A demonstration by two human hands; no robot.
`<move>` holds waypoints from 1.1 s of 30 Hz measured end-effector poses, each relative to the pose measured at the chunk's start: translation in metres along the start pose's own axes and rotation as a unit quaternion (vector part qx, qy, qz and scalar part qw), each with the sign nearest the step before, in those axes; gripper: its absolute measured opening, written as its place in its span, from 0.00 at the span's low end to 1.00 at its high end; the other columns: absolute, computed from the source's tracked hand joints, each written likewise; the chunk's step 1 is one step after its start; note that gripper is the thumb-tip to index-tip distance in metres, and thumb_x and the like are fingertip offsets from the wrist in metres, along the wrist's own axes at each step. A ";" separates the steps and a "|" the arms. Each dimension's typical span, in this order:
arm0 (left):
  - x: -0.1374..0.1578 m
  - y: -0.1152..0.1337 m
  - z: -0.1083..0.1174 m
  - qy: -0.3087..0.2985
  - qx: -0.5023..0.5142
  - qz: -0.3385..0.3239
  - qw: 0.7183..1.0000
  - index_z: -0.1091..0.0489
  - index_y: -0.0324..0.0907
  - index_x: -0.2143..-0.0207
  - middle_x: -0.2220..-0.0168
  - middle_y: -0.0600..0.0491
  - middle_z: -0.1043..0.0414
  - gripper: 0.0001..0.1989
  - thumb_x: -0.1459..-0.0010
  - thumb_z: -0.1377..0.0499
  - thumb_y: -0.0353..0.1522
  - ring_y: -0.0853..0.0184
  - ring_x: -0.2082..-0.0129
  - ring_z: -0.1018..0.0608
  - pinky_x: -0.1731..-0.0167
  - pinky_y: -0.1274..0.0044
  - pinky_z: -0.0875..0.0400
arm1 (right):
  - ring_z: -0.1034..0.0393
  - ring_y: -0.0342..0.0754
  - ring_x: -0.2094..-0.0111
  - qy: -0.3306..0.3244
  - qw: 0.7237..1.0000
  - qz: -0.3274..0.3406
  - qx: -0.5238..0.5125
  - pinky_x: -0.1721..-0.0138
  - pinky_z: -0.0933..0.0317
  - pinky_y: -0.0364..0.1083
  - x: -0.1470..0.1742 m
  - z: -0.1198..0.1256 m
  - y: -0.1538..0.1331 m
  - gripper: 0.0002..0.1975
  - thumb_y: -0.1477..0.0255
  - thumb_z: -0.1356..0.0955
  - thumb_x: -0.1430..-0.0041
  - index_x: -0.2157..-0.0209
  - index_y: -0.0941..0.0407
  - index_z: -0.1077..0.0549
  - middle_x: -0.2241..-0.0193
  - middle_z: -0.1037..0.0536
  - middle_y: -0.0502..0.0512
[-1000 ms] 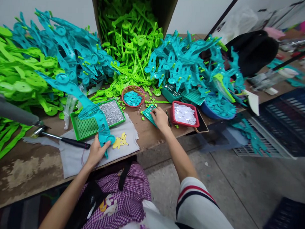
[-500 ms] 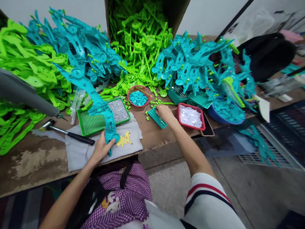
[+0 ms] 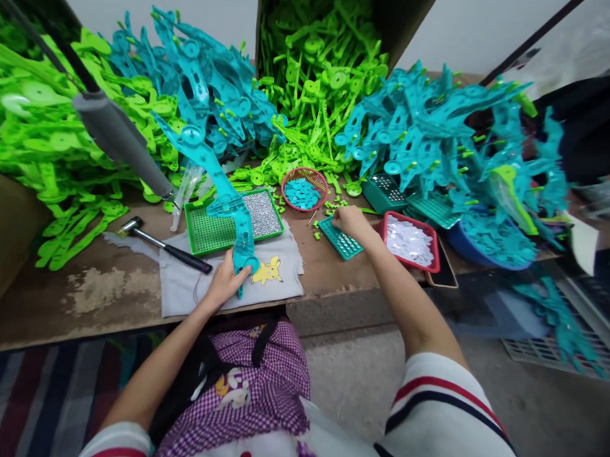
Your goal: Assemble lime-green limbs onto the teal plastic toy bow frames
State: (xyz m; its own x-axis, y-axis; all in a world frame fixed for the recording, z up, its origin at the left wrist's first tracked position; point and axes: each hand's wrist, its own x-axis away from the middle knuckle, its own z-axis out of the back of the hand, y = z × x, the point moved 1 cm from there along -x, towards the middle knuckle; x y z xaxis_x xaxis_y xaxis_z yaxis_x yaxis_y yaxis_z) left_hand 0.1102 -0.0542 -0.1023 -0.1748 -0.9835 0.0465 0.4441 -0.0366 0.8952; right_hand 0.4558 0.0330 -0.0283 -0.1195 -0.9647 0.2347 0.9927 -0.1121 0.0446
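Note:
My left hand [image 3: 227, 279] is closed around the lower end of a long blue plastic part [image 3: 228, 199]. The part slants up and away over a green tray [image 3: 209, 235], which holds small silvery pieces [image 3: 263, 212] at its right side. Beneath the hand lies a grey cloth [image 3: 283, 288] with a yellow cartoon print. At the far end of a small teal tray [image 3: 345, 243] with shiny pieces in it is my right hand [image 3: 351, 221], fingers curled in; whatever they pinch is hidden. A red tray [image 3: 436, 260] of white pieces stands to its right.
A hammer [image 3: 177, 252] lies left of the cloth. A grey electric screwdriver [image 3: 121, 139] hangs at the left. Piles of green parts [image 3: 320, 76] and blue parts [image 3: 413, 125] line the back. A red basket [image 3: 324, 178] and a blue basin [image 3: 464, 244] hold blue pieces.
The view has turned, so the bench appears shifted right. My left hand still grips the blue part, and my right hand stays at the small teal tray.

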 end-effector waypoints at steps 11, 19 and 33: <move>-0.002 -0.003 -0.002 -0.028 -0.008 -0.015 0.999 0.40 0.41 0.43 0.52 0.47 0.25 0.27 0.43 0.42 0.39 0.56 0.54 0.22 0.55 0.68 0.29 | 0.25 0.46 0.62 0.255 0.828 0.396 -0.305 0.59 0.30 0.45 0.052 -0.043 -0.166 0.12 0.74 0.39 0.34 0.58 0.56 0.24 0.63 0.20 0.57; -0.001 -0.001 0.000 -0.033 0.018 0.012 0.999 0.40 0.39 0.44 0.57 0.48 0.24 0.27 0.45 0.41 0.37 0.58 0.58 0.22 0.56 0.68 0.29 | 0.24 0.48 0.56 0.270 0.825 0.387 -0.311 0.54 0.28 0.49 0.045 -0.062 -0.171 0.14 0.75 0.38 0.35 0.56 0.55 0.22 0.59 0.19 0.60; -0.001 -0.003 0.000 -0.024 0.016 0.007 1.000 0.40 0.40 0.44 0.56 0.48 0.23 0.27 0.45 0.41 0.37 0.57 0.58 0.21 0.57 0.69 0.29 | 0.31 0.45 0.73 0.335 0.821 0.226 -0.403 0.69 0.38 0.45 0.054 -0.061 -0.193 0.23 0.56 0.39 0.33 0.72 0.55 0.24 0.76 0.24 0.53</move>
State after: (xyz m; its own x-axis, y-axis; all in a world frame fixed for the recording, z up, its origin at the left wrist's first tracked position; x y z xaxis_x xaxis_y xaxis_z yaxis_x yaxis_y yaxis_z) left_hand 0.1092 -0.0532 -0.1049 -0.2115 -0.9741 0.0794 0.4186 -0.0168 0.9080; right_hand 0.2584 -0.0117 -0.0839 0.0321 -0.8355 -0.5486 0.6545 0.4324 -0.6202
